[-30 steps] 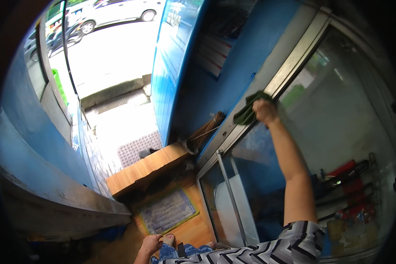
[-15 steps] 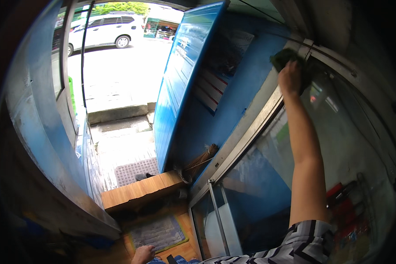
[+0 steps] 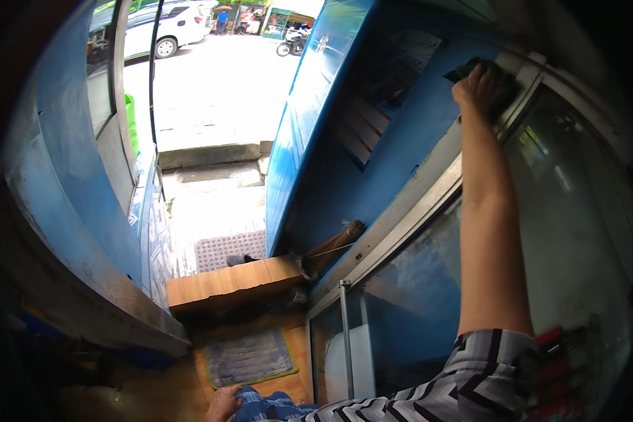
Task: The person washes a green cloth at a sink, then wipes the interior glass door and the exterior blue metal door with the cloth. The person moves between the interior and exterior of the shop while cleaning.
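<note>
My right arm reaches far up to the top of a sliding glass door [image 3: 408, 316]. A dark green cloth [image 3: 501, 83] is in my right hand [image 3: 473, 90], bunched under the fingers. The cloth lies against the upper part of the pale metal door frame [image 3: 439, 181], beside the blue wall. Low in the view, near my blue patterned shorts [image 3: 271, 404], my left hand [image 3: 224, 403] hangs with its fingers curled; whatever may be inside it is hidden. A long metal handle [image 3: 347, 337] runs down the glass.
An open blue door panel [image 3: 299, 133] stands beside the entrance. Below it is a wood-patterned step [image 3: 232, 283], with a floor mat [image 3: 250, 356] nearer to me and a grey studded mat [image 3: 218, 252] outside. A broom [image 3: 334, 243] leans by the frame. A white car [image 3: 179, 32] is on the street.
My right hand has moved with the cloth slightly up and right along the frame's top. The view has shifted a little, and a motorcycle now shows on the street.
</note>
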The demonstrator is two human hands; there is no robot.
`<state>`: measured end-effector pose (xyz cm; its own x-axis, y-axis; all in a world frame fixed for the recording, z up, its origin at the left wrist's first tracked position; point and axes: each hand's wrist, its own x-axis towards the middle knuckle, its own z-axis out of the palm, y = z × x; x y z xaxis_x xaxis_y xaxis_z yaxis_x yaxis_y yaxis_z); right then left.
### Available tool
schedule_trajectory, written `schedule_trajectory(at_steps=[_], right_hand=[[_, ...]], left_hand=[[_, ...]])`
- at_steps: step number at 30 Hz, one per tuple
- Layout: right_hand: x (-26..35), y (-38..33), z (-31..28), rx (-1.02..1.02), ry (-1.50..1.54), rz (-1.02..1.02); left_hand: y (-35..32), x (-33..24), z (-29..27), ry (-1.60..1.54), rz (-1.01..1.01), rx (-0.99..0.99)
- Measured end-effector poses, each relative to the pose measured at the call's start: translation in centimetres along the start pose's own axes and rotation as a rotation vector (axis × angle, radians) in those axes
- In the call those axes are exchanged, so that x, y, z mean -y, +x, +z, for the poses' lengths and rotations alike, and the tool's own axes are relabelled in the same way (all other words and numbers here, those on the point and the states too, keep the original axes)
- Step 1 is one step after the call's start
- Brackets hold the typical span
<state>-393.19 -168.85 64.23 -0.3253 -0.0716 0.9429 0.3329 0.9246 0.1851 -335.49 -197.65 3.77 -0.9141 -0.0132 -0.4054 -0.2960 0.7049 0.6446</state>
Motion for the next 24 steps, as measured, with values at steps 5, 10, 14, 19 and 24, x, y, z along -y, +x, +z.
schedule_trajectory(at_steps=[5, 10, 14, 19, 24], right_hand=[[2.3, -19.0, 7.0, 0.310, 0.243, 0.124], [5.0, -37.2, 13.7, 0.906, 0.460, 0.354], [6.8, -50.3, 17.5, 1.004, 0.523, 0.463], [9.6, -62.9, 16.9, 1.251, 0.455, 0.512], [10.3, -66.7, 15.4, 0.804, 0.509, 0.497]], left_hand=[[-1.2, 1.0, -1.4, -0.019, -0.093, -0.012], [-1.1, 3.0, -2.0, 0.097, -0.115, 0.035], [-1.0, 4.5, -1.6, 0.052, -0.174, -0.052], [-2.3, 6.3, 0.3, 0.060, -0.258, -0.039], [-4.6, 6.9, 1.3, 0.079, -0.283, -0.023]])
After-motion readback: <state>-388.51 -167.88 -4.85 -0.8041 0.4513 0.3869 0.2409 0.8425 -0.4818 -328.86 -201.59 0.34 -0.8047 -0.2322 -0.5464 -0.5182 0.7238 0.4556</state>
